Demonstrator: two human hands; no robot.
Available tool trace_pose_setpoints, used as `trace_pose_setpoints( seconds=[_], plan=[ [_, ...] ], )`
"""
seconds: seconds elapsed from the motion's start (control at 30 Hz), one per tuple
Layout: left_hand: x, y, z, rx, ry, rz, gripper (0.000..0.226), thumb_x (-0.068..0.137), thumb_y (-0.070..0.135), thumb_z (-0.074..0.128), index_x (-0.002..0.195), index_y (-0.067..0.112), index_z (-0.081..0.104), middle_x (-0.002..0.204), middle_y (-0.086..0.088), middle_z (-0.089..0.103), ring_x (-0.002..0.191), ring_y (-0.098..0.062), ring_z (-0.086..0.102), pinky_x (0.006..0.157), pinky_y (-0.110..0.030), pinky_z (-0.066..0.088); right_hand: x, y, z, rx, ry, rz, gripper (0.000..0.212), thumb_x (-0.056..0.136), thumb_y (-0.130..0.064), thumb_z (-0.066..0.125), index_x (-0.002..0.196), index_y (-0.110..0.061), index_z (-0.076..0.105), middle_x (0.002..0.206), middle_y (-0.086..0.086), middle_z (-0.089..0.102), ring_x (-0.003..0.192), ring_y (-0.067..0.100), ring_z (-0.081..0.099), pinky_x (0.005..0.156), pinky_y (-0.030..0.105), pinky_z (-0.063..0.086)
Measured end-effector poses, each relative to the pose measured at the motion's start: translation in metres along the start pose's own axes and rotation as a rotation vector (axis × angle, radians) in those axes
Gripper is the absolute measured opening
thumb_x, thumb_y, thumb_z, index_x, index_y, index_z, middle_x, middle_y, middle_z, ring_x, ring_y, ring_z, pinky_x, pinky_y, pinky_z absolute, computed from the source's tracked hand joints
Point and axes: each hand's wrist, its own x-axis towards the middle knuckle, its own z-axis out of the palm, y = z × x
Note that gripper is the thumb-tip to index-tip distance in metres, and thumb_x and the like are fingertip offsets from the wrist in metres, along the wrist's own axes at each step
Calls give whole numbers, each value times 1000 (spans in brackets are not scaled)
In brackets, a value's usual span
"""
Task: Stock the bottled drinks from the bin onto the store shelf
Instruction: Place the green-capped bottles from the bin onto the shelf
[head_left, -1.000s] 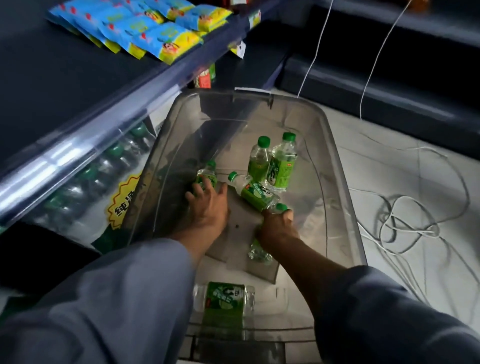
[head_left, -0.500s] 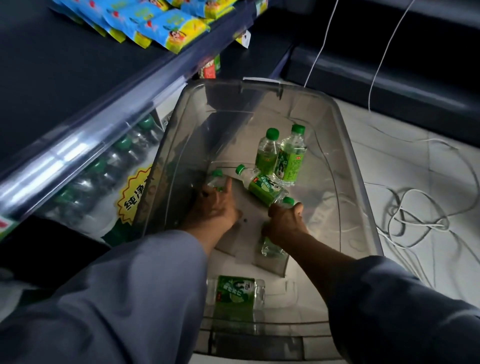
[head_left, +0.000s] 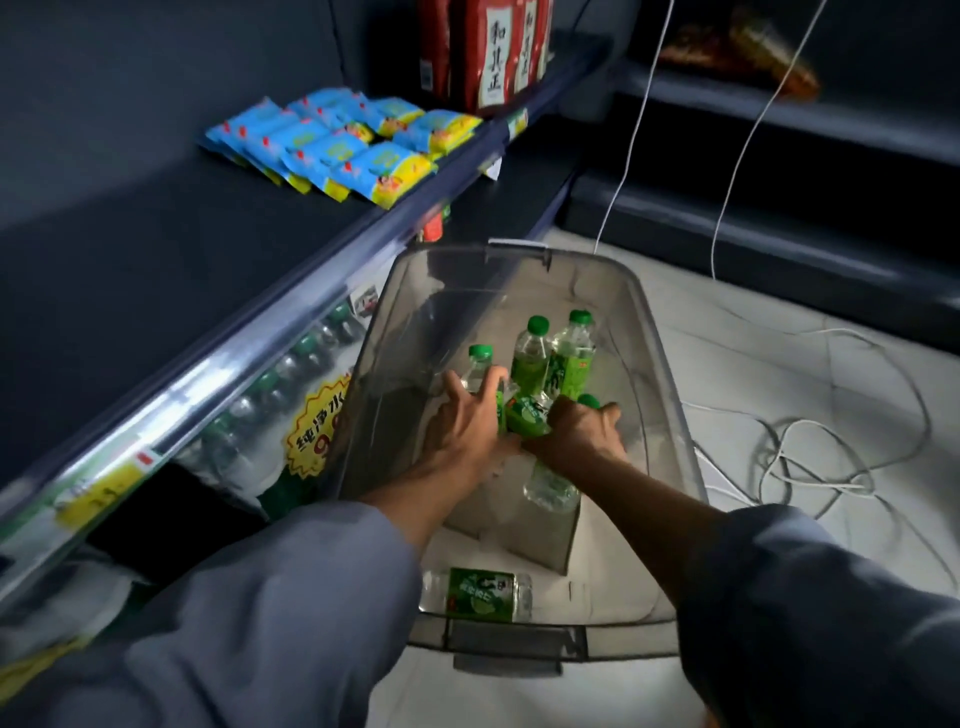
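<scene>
A clear plastic bin (head_left: 675, 415) stands on the floor beside the dark store shelf (head_left: 156, 270). Inside it are several green-capped, green-labelled bottles. My left hand (head_left: 462, 421) grips one bottle (head_left: 478, 364) near its neck, cap pointing away from me. My right hand (head_left: 582, 431) grips a second bottle (head_left: 550, 488), whose clear base sticks out below my wrist. Two bottles (head_left: 556, 358) stand upright at the back, one (head_left: 527, 415) lies between my hands, and another (head_left: 478, 595) lies near the front wall.
Blue-yellow snack packets (head_left: 343, 150) and red packs (head_left: 488, 52) sit on the upper shelf. Green-capped bottles (head_left: 270, 384) line the lower shelf behind a yellow price sign. White cables (head_left: 810, 457) lie on the pale floor right of the bin. A cardboard sheet covers part of the bin's bottom.
Both hands have closed round bottles and lifted them a little inside the bin. The camera has tilted up, so more of the upper shelf shows.
</scene>
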Motion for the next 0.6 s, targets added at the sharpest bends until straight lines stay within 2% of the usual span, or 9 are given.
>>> trace_pose_setpoints(
  seconds=[0.1, 0.17, 0.27, 0.37, 0.47, 0.6],
  plan=[
    [-13, 16, -19, 34, 22, 32, 80, 86, 30, 74, 142, 50, 21, 150, -17, 14, 121, -46, 51, 96, -50, 47, -24, -21, -22, 81, 172, -4, 51, 80, -44, 79, 123, -35, 53, 127, 15, 35, 100, 41, 62, 92, 44, 53],
    [-26, 28, -36, 97, 41, 20, 74, 95, 26, 65, 146, 49, 16, 156, -18, 10, 124, -46, 49, 97, -54, 47, -41, -29, -29, 56, 295, -104, 55, 82, -37, 76, 129, -38, 48, 133, 17, 29, 95, 46, 64, 83, 45, 55],
    [-51, 38, -61, 237, 112, 67, 85, 91, 22, 71, 147, 48, 14, 158, -22, 10, 120, -43, 53, 87, -52, 51, -61, -34, -41, 5, 406, -247, 59, 83, -37, 76, 134, -36, 44, 143, 18, 23, 100, 46, 62, 77, 45, 55],
    [-74, 38, -85, 259, 185, 110, 82, 88, 30, 73, 147, 45, 18, 149, -22, 20, 109, -40, 59, 82, -45, 50, -78, -39, -54, -34, 472, -350, 61, 83, -40, 76, 134, -34, 45, 149, 18, 20, 106, 47, 60, 73, 47, 59],
    [-92, 32, -110, 273, 317, 136, 79, 83, 38, 75, 141, 45, 22, 135, -17, 29, 97, -39, 62, 77, -43, 49, -92, -47, -67, -20, 525, -395, 60, 82, -34, 77, 135, -31, 48, 150, 19, 19, 105, 48, 61, 70, 50, 60],
    [-114, 24, -146, 266, 425, 91, 78, 79, 43, 75, 139, 45, 26, 126, -10, 29, 90, -39, 62, 68, -41, 42, -105, -66, -78, 14, 568, -442, 66, 78, -29, 81, 135, -31, 48, 149, 18, 20, 101, 51, 62, 68, 47, 60]
  ],
)
